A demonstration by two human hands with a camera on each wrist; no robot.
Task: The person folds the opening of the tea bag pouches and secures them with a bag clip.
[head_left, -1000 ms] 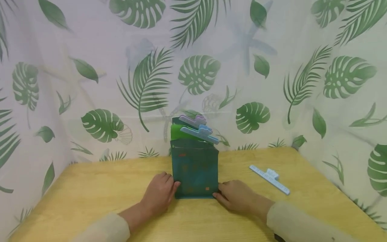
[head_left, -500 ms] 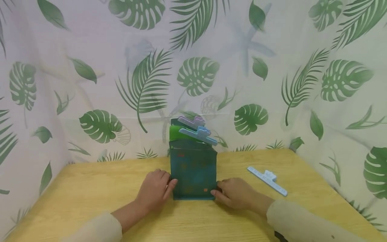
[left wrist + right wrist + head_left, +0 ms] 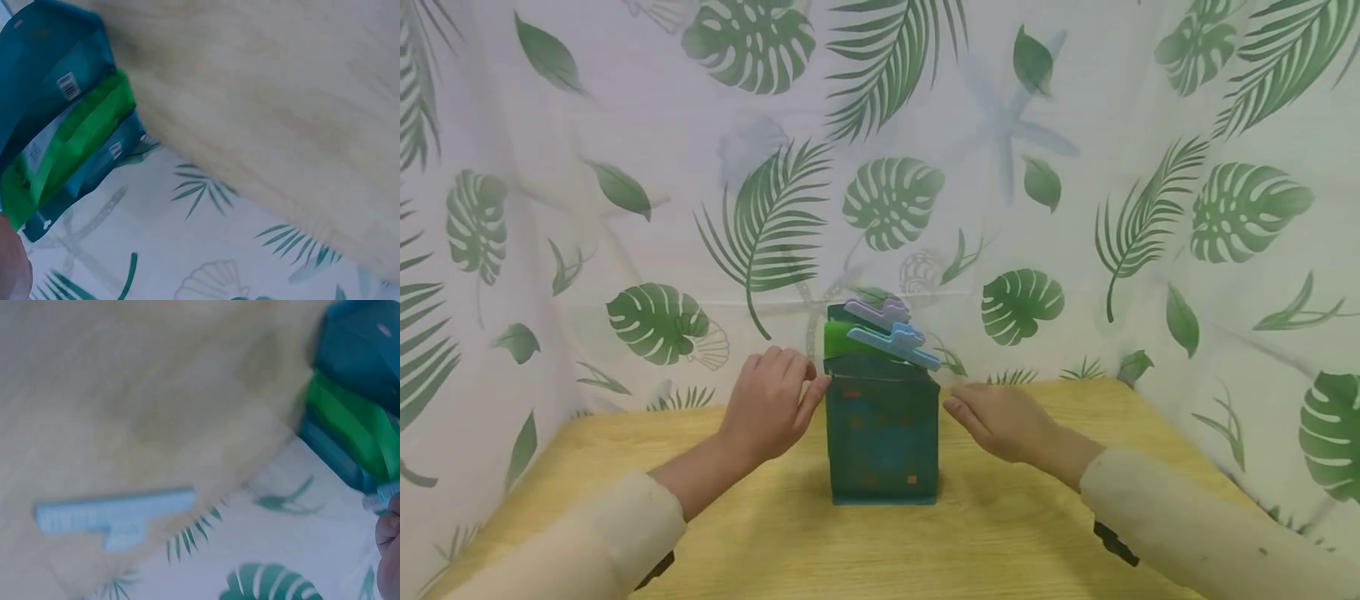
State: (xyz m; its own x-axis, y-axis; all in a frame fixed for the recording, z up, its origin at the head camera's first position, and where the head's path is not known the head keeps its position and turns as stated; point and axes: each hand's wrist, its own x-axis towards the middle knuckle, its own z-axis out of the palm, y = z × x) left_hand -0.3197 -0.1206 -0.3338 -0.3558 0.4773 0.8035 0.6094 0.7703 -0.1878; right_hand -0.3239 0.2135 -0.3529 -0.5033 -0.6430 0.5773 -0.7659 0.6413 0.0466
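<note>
A dark teal bag (image 3: 883, 442) stands upright on the table, its top edge folded. Behind it are a bright green bag (image 3: 837, 340) and another teal bag (image 3: 837, 312). One blue sealing clip (image 3: 895, 343) spans the green bag's top; a purple sealing clip (image 3: 878, 312) is on the rear one. My left hand (image 3: 771, 404) is at the front bag's upper left edge, thumb tip beside or touching it; I cannot tell which. Just off the upper right edge hovers my right hand (image 3: 1003, 421), fingers relaxed and holding nothing.
A loose light blue sealing clip (image 3: 119, 515) lies on the table to the right, hidden behind my right hand in the head view. The wooden table (image 3: 880, 550) meets a leaf-patterned cloth backdrop (image 3: 880, 108) at the back and sides.
Both hands have let go of the front bag's lower sides and risen to its upper corners. The bags stay standing in place. My right hand now covers the loose clip in the head view.
</note>
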